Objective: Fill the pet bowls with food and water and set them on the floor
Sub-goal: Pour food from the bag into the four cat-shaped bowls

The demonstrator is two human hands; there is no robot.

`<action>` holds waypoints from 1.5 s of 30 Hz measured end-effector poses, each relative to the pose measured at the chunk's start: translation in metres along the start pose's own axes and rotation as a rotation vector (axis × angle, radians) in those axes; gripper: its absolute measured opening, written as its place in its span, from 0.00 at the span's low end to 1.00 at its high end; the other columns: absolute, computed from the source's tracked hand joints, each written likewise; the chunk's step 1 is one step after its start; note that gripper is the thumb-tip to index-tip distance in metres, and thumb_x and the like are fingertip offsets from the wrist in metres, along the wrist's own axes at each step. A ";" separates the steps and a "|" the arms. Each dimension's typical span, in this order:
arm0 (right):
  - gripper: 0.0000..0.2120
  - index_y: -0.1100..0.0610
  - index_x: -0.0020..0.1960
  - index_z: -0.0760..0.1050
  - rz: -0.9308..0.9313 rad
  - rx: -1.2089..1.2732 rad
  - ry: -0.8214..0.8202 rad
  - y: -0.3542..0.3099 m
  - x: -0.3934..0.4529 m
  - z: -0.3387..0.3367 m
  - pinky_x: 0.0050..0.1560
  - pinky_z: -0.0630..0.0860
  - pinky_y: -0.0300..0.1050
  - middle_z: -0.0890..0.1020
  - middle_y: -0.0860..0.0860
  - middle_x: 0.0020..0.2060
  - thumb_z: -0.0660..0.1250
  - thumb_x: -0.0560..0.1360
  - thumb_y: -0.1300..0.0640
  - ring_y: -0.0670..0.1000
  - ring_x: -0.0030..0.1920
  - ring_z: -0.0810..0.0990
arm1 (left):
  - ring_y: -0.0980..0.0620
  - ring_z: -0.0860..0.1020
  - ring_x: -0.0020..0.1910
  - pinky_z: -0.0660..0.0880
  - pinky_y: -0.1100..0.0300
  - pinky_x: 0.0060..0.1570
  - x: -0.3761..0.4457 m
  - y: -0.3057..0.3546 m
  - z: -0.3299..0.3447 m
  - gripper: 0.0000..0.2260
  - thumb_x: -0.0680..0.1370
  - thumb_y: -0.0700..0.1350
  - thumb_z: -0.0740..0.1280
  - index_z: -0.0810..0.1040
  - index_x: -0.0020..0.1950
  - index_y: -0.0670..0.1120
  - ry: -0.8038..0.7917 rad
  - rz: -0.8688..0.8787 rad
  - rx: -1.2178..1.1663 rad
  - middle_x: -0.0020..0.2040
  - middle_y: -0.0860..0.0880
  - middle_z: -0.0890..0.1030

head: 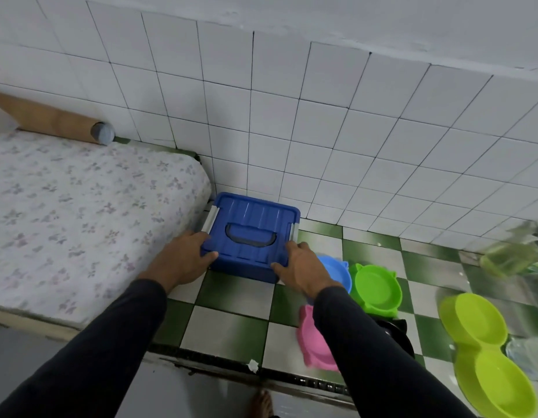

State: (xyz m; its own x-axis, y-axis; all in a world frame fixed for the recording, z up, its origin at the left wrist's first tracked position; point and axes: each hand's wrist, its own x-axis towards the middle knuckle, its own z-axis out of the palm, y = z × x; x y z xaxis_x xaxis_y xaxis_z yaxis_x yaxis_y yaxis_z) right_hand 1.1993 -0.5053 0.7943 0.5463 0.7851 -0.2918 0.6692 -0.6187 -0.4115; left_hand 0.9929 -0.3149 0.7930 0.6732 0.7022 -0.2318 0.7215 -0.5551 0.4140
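Observation:
A blue lidded plastic box [252, 233] with grey side latches sits on the green and white tiled surface [231, 297] against the wall. My left hand [183, 260] grips its near left corner and my right hand [301, 270] grips its near right corner. To the right lie empty pet bowls: a blue one [337, 273] partly behind my right wrist, a green cat-shaped one [376, 288], a pink one [314, 342] partly under my right sleeve, a black one [397, 330], and a lime double bowl [485, 351].
A mattress with a flowered sheet [80, 221] lies left of the box, with a cardboard tube [56, 119] along the wall. A blurred bottle of yellowish liquid [509, 254] lies at the far right. A clear bottle [527, 354] rests beside the double bowl. My bare foot [261, 402] shows below.

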 end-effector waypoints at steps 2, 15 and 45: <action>0.30 0.58 0.75 0.63 0.015 0.006 -0.014 0.001 0.012 0.003 0.65 0.76 0.57 0.71 0.60 0.67 0.66 0.80 0.43 0.62 0.64 0.75 | 0.44 0.76 0.65 0.72 0.54 0.65 0.014 -0.003 0.002 0.24 0.82 0.57 0.67 0.73 0.74 0.46 -0.015 0.003 -0.012 0.70 0.43 0.76; 0.20 0.56 0.72 0.64 0.128 0.055 0.066 -0.002 0.059 0.019 0.61 0.78 0.57 0.68 0.61 0.63 0.60 0.83 0.50 0.62 0.57 0.79 | 0.41 0.77 0.63 0.74 0.50 0.62 0.077 -0.011 0.007 0.23 0.82 0.50 0.69 0.71 0.76 0.45 -0.008 0.053 -0.010 0.68 0.40 0.76; 0.30 0.56 0.82 0.49 0.315 -0.023 0.161 -0.004 0.101 0.032 0.58 0.76 0.56 0.71 0.64 0.65 0.57 0.84 0.60 0.64 0.59 0.79 | 0.41 0.78 0.60 0.76 0.52 0.59 0.124 -0.008 0.008 0.24 0.83 0.37 0.62 0.66 0.80 0.41 0.049 0.104 -0.083 0.66 0.38 0.79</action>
State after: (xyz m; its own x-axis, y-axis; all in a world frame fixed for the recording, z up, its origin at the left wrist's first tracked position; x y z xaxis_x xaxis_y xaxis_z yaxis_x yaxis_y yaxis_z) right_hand 1.2356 -0.4227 0.7388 0.7990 0.5418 -0.2609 0.4653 -0.8319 -0.3025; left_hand 1.0714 -0.2267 0.7539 0.7335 0.6649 -0.1409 0.6308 -0.5888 0.5055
